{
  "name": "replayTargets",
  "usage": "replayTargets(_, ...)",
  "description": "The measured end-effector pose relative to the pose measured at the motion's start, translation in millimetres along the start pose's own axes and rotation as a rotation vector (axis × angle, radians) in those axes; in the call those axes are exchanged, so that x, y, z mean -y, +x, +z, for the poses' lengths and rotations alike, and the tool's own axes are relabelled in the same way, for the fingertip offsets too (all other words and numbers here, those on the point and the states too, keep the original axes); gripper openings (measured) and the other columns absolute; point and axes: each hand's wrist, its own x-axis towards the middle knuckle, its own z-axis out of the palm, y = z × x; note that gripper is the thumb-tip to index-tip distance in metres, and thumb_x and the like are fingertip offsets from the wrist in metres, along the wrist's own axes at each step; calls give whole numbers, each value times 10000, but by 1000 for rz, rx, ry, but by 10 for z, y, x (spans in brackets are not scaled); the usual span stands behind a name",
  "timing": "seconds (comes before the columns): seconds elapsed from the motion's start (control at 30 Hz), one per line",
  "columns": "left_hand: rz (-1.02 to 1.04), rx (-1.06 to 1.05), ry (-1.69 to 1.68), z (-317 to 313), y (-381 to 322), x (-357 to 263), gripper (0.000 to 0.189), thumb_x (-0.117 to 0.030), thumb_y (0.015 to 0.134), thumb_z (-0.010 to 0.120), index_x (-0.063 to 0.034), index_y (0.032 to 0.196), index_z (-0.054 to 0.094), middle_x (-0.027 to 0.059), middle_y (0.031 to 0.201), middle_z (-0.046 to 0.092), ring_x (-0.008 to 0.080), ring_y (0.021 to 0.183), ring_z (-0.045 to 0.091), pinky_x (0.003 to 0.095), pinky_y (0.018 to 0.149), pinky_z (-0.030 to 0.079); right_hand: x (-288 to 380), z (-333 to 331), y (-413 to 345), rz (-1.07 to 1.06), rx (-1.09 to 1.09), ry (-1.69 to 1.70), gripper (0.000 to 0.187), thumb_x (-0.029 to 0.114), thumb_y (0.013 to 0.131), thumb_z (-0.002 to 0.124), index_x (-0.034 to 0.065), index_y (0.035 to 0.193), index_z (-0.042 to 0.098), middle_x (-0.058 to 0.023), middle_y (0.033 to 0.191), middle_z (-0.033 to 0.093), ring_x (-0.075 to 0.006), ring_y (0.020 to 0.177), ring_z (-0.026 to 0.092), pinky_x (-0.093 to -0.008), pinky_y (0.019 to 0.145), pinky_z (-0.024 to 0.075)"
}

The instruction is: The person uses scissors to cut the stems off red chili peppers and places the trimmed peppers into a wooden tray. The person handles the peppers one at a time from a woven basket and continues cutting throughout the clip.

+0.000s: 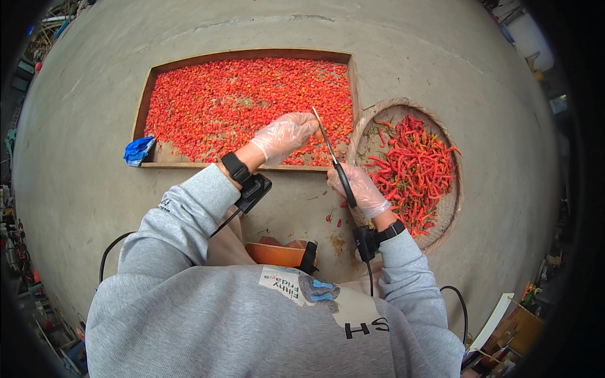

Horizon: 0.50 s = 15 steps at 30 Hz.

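My right hand (359,189), in a clear plastic glove, grips black-handled scissors (348,186) whose blades point up and slightly left. The blades look nearly closed. Beside them is my gloved left hand (286,136), its fingers bent together near the blades. Something reddish shows at its fingertips, but I cannot tell whether it is a held chili or the pieces behind. Below both hands lies a shallow wooden tray (246,166) spread with cut red chili pieces (212,94). To the right, a round woven basket (446,222) holds a heap of whole red chilies (416,163).
A crumpled blue plastic bag (138,150) sits at the tray's front left corner. An orange object (274,253) with a black strap is between my legs. Chili scraps (329,218) lie on the concrete floor (491,141). Cables hang from devices on both wrists. Clutter lines the room's edges.
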Motion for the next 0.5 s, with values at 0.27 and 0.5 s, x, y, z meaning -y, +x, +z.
replayTargets(0.27, -131, 1, -700, -288, 19, 134, 628, -524, 990, 318, 31, 1180, 541, 115, 853, 628, 194, 638, 608, 311, 616, 540, -54, -33, -13, 122, -24, 41, 269, 334, 888, 650, 72, 882, 593, 34, 665, 512, -56, 519, 472, -211, 465, 368)
replayTargets(0.5, -126, -13, -862, -579, 39, 652, 767, -580, 942, 376, 53, 1375, 354, 212, 1377, 456, 337, 1263, 467, 461, 1042, 401, -168, -69, -7, -60, -166, -332, 348, 319, 865, 673, 52, 672, 561, 36, 586, 466, -73, 551, 419, -262, 504, 363)
